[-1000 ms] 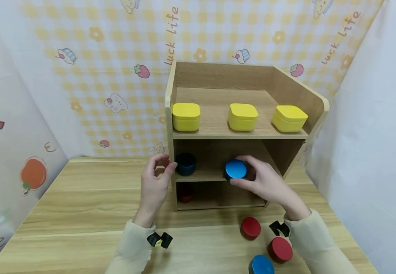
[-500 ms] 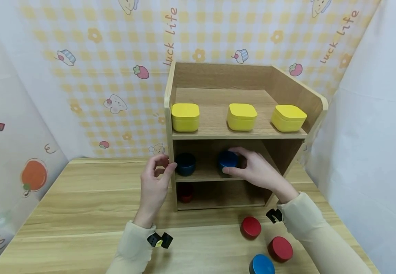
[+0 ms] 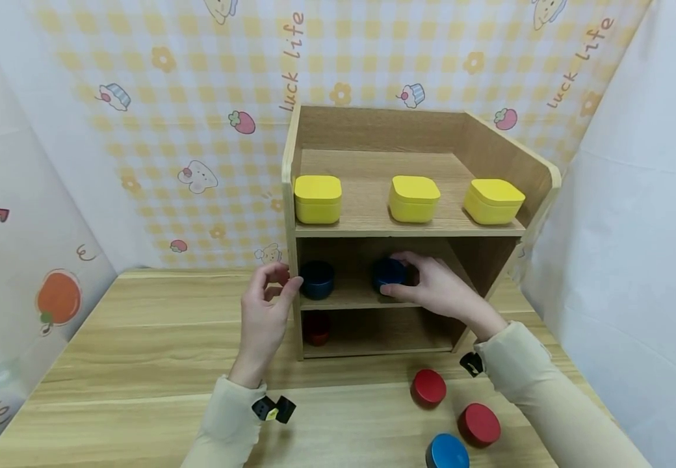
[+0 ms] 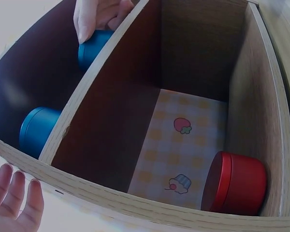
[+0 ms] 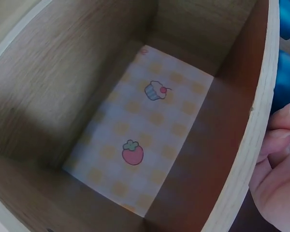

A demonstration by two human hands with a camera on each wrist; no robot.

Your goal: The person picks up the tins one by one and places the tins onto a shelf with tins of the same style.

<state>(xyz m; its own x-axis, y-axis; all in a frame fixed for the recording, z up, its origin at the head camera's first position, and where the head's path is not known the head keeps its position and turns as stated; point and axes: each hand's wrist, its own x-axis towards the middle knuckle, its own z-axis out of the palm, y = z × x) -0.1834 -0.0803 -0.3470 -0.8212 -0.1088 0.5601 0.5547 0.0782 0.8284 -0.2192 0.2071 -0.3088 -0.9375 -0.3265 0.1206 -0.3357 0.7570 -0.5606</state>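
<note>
- At the L side of the wooden shelf unit (image 3: 502, 153), the L hand (image 3: 263, 309) had its fingers loosely bent, thumb apart from them, by the edge of the side panel (image 3: 288, 208) – couldn't tell if it gripped.
- Just inside that panel, a blue tin (image 3: 317, 286) stood upright on the mid. shelf (image 3: 350, 299); below it was a red tin (image 3: 317, 333) in the bottom compt. (image 3: 385, 335).
- Up top, L to R: 3 yellow boxes (image 3: 318, 200), spaced apart.
- Approx. mid-way along the mid. shelf, a 2nd blue tin (image 3: 387, 272), pinched by the R hand (image 3: 443, 289) – thumb on the near side, fingers round the far side.
- Handling (judgement): prob. light, stiff, not v. fragile, but smooth & maybe slippery; best held round the body, opp. sides, not by the top rim.
- Far R, on the table (image 3: 110, 338): 2 red tins (image 3: 428, 389) + another blue one (image 3: 447, 452).
</note>
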